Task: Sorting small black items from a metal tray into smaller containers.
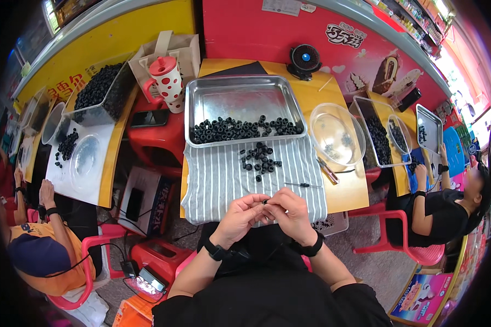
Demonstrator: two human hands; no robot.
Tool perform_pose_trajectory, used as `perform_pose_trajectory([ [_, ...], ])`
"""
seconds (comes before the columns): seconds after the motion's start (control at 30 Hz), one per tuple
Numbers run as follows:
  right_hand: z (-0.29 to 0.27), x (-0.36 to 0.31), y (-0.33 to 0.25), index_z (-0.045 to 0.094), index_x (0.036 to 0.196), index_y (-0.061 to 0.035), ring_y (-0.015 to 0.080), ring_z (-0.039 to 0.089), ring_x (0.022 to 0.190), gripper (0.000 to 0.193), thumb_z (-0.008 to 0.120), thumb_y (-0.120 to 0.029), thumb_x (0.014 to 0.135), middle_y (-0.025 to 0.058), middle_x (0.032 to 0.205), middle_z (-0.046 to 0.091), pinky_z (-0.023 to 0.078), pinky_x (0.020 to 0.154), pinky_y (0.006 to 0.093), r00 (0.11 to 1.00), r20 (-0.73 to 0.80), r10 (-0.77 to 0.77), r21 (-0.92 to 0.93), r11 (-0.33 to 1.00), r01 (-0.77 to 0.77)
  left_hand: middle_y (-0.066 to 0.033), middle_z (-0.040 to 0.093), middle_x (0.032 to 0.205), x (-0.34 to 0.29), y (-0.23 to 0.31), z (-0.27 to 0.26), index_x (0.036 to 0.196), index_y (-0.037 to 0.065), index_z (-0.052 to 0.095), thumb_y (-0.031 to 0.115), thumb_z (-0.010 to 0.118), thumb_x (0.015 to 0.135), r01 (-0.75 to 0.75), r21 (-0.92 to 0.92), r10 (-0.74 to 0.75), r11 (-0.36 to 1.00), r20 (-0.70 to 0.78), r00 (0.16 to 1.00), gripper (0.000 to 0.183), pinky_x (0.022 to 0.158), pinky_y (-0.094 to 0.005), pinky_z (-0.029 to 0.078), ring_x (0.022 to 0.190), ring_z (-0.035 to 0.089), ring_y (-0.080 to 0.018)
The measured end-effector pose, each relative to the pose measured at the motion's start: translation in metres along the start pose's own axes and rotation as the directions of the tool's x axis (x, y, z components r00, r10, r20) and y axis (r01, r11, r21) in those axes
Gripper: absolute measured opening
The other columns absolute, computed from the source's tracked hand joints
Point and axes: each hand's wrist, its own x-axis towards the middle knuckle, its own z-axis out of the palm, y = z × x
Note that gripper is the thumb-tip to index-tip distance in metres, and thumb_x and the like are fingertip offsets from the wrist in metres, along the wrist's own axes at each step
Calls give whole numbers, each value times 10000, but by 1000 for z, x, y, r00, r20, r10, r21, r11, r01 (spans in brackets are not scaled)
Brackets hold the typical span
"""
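Got small black pc [265, 201] pinched btwn L hand [241, 217] & R hand [292, 213] fingertips, abt midway, can't tell long axis tbh.

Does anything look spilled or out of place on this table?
Nothing clearly stands out. Some black pieces lie loose on the striped cloth, outside the metal tray, but they sit bunched just in front of it, so probably weren't spilled.

The yellow bench [352, 192] carried a striped cloth [218, 180], metal tray [240, 98], clear round tub [333, 126] and small black fan [305, 59].
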Motion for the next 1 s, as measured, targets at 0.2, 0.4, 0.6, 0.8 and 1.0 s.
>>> perform_pose_trajectory([
  [0.2, 9, -5, 3, 667, 846, 3, 140, 586, 627, 103, 712, 51, 766, 70, 765, 578, 452, 529, 250, 990, -137, 37, 20, 999, -34, -99, 663, 1050, 5, -11, -3, 1193, -44, 577, 69, 547, 972, 0, -105, 3, 994, 34, 999, 250, 748, -262, 526, 890, 652, -153],
  [0.4, 18, -4, 5, 670, 857, -2, 235, 587, 650, 103, 725, 2, 770, 92, 779, 591, 456, 540, 313, 956, -156, -247, -287, 938, 195, -84, 674, 982, 6, -17, -10, 1161, -43, 618, 86, 564, 968, -31, -106, 23, 994, -81, 996, 239, 744, -245, 521, 847, 638, -131],
  [0.6, 22, -2, 8, 667, 859, 3, 242, 572, 646, 138, 742, -25, 748, 89, 771, 590, 441, 527, 326, 936, -186, -298, -328, 917, 227, -48, 674, 888, 9, -16, 0, 1117, -27, 641, 125, 568, 974, -66, -181, 44, 981, -124, 991, 221, 665, -205, 519, 719, 615, -86],
  [0.8, 22, -1, 6, 655, 862, 3, 247, 577, 645, 192, 735, -11, 689, 84, 776, 591, 446, 509, 332, 901, -89, -424, -434, 831, 348, -37, 666, 810, 10, -19, -3, 1044, -12, 651, 172, 601, 959, -68, -208, 39, 976, -140, 989, 208, 587, -200, 504, 664, 605, -82],
  [1.0, 24, -1, 11, 656, 875, -5, 277, 605, 680, 180, 710, -17, 703, 109, 809, 621, 470, 533, 353, 943, -153, -297, -302, 922, 241, -67, 668, 934, 7, -8, 2, 1096, -31, 628, 76, 607, 937, -26, -157, 4, 987, -140, 990, 192, 663, -222, 507, 756, 618, -105],
])
